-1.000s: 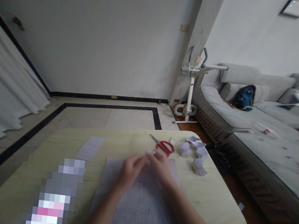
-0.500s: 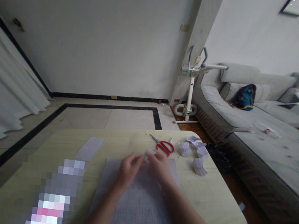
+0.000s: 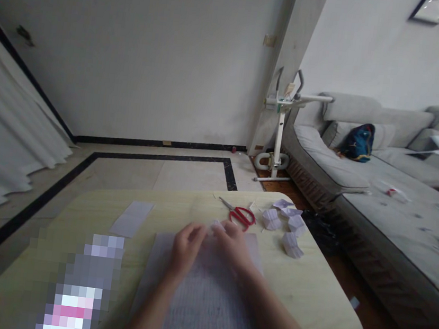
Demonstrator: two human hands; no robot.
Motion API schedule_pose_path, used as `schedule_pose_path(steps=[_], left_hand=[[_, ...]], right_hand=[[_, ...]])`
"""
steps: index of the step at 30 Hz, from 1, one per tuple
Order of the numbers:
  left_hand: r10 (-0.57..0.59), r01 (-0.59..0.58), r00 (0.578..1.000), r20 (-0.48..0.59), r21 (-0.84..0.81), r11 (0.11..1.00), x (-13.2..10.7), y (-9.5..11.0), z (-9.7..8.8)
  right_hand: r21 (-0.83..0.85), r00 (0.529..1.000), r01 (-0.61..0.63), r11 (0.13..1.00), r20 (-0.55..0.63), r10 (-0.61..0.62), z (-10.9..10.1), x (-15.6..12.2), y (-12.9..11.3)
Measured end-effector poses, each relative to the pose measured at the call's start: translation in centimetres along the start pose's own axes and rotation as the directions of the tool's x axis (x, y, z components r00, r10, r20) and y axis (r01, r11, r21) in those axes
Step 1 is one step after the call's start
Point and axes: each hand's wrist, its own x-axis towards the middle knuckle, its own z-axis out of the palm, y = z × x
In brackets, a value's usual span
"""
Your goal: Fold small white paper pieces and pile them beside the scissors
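Head view, left hand and right hand fingers pinching small paper, mostly hidden

The folded paper piece is small and white with a faint lilac cast, creased, its exact shape too blurred to make out. It is pinched between the fingertips of the left hand and the right hand, right over the far edge of the lined sheet; whether it touches that sheet cannot be told. The lined sheet is a large pale page ruled in close rows. It lies flat on the table, slightly skewed, running from the near edge toward the middle and closer to the right edge than the left, with both forearms lying across it
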Motion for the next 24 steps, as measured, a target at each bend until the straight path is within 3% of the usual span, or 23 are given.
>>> schedule_pose_path(steps=[6, 11, 18, 24], left_hand=[[-0.041, 0.041, 0.999, 0.018, -0.036, 0.999, 0.13, 0.24, -0.02], [-0.011, 0.011, 1.0, -0.002, -0.013, 1.0, 0.2, -0.05, -0.14], [-0.06, 0.061, 0.998, 0.016, -0.024, 0.998, 0.08, 0.07, 0.02], [-0.03, 0.028, 0.998, 0.056, 0.028, 0.999, 0.0, 0.27, 0.0]], right_hand=[[-0.076, 0.996, 0.088, 0.993, 0.02, -0.087, 0.04, -0.13, -0.09], [-0.035, 0.997, 0.082, 0.996, 0.006, -0.082, -0.03, -0.08, -0.24], [0.014, 0.998, 0.056, 0.998, -0.001, -0.056, -0.28, 0.28, 0.32], [-0.014, 0.994, 0.105, 0.994, 0.001, -0.105, -0.11, 0.16, 0.0]])
